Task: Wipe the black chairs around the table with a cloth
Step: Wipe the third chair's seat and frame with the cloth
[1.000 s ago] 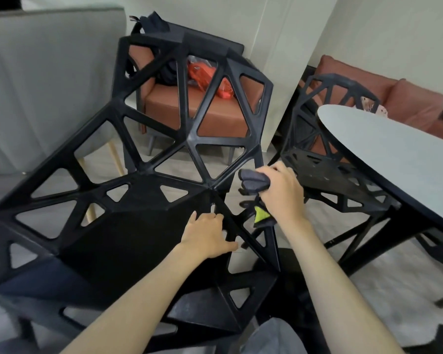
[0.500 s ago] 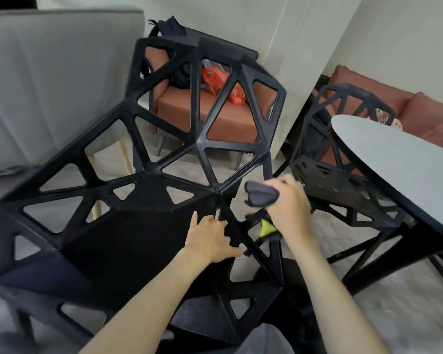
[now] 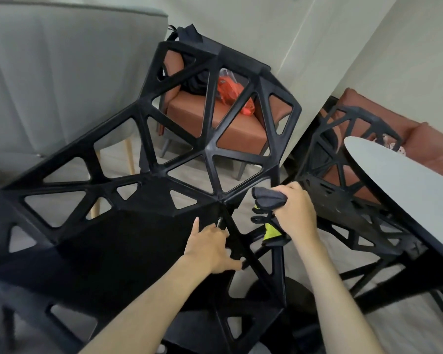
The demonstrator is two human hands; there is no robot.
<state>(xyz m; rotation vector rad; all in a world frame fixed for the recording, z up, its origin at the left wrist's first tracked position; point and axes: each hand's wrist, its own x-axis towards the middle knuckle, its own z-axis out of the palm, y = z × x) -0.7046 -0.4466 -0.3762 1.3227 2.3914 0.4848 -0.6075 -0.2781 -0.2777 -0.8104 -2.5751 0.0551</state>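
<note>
A black chair (image 3: 128, 241) with a frame of open triangles fills the left and middle of the view. My left hand (image 3: 210, 247) rests on its seat near the right edge, fingers hooked round a strut. My right hand (image 3: 296, 213) grips a bunched dark grey cloth (image 3: 267, 199) with a yellow-green patch, held against the chair's right side where the back meets the seat. A second black chair (image 3: 343, 200) stands to the right, tucked at the table (image 3: 404, 190).
The grey oval table top reaches in from the right. Behind the near chair stands a brown-cushioned armchair (image 3: 215, 118) with an orange bag and dark bag on it. A grey sofa back (image 3: 62, 72) is at left, a reddish sofa (image 3: 425, 144) at far right.
The view has shifted so everything sits a little further right and lower. My right hand with the cloth has moved slightly along the chair's right side. My left hand stays on the seat.
</note>
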